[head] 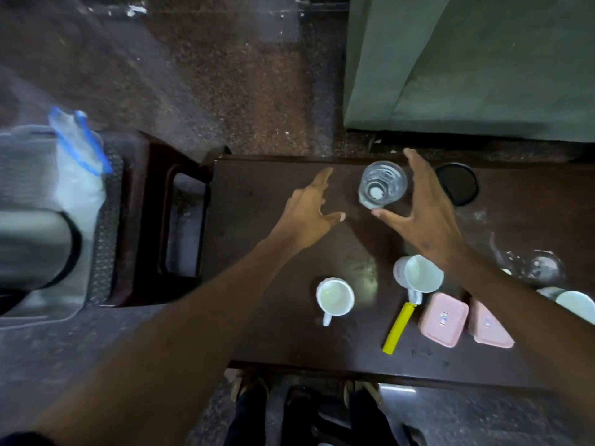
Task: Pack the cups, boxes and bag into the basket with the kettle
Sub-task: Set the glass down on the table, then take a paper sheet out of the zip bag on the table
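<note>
We see right hand (425, 217) spread wide around clear glass (382, 184) on dark table (273, 317), grip not closed. Left hand (309, 214) open, empty. Basket (109, 220) far left holds kettle (35, 249), bag (77, 175).

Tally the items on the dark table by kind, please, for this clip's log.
White mugs: 3
Clear glasses: 2
Pink boxes: 2
Yellow lighter-like stick: 1
Total: 8; the dark round recess in the table is left out.
</note>
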The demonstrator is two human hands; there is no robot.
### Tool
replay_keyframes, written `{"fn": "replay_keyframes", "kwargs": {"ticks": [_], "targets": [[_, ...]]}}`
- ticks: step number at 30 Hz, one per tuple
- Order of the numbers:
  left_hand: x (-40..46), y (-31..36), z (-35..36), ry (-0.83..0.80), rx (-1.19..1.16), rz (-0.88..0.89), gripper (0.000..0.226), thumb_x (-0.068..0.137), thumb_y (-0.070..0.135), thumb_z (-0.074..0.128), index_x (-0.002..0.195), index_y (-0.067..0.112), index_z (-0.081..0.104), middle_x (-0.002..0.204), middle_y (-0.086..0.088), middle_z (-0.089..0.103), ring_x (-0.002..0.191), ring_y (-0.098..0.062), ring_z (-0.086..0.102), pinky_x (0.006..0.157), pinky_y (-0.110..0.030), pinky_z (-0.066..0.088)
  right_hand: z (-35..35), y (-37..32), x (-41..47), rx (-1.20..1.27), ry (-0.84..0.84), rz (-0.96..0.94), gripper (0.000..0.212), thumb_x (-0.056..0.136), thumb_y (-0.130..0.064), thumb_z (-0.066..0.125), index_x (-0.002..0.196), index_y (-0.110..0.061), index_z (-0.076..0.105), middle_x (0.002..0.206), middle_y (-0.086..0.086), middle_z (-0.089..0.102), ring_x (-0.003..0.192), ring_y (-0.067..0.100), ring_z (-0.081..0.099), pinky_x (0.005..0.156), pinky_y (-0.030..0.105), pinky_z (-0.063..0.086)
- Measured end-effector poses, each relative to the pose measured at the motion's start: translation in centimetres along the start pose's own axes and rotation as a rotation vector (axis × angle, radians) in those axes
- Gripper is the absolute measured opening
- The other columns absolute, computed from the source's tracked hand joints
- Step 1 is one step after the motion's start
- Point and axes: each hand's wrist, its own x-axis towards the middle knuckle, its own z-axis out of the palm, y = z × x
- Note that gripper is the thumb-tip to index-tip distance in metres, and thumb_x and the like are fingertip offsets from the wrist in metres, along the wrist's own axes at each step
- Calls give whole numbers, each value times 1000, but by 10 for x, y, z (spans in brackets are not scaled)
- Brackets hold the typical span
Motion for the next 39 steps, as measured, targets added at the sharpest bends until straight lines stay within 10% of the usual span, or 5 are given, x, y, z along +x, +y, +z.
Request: {"fn": "replay_keyframes", "kwargs": {"ticks": [3,8,13,27,39], "targets": [[-16,-6,-23,51,-21,-1,99,84,27,88,164,29,30,154,-9,58,127,-22,68,106,-44,58,-1,-18,4,41,34,-3,106,77,-24,93,161,-7,31,166,10,36,152,26,40,126,41,33],[-45,-23,-66,155,-51,-20,94,88,26,85,164,28,30,156,-8,56,130,-21,66,106,-43,58,10,-53,5,69,51,-30,100,78,-42,85,159,-13,35,162,5,43,145,20,45,121,13,26],[-75,-42,-121,308,-86,-37,85,93,26,80,164,25,32,157,-6,54,130,-20,65,102,-41,60,38,-106,14,77,4,-115,96,82,-36,85,160,-17,32,161,8,43,148,25,46,121,50,40],[-146,-108,-260,1062,-347,-143,36,95,15,70,129,18,61,108,3,74,88,-4,73,74,-22,60,176,-358,81,218,-190,-324,42,95,-20,73,133,-8,61,131,7,70,121,19,67,106,44,53],[-143,-155,-265,674,-270,-314,57,97,11,64,151,6,47,144,-14,61,136,-31,55,112,-45,46,252,-405,100,185,-278,-37,24,87,-9,72,106,5,64,105,23,70,100,41,66,87,53,53]]}}
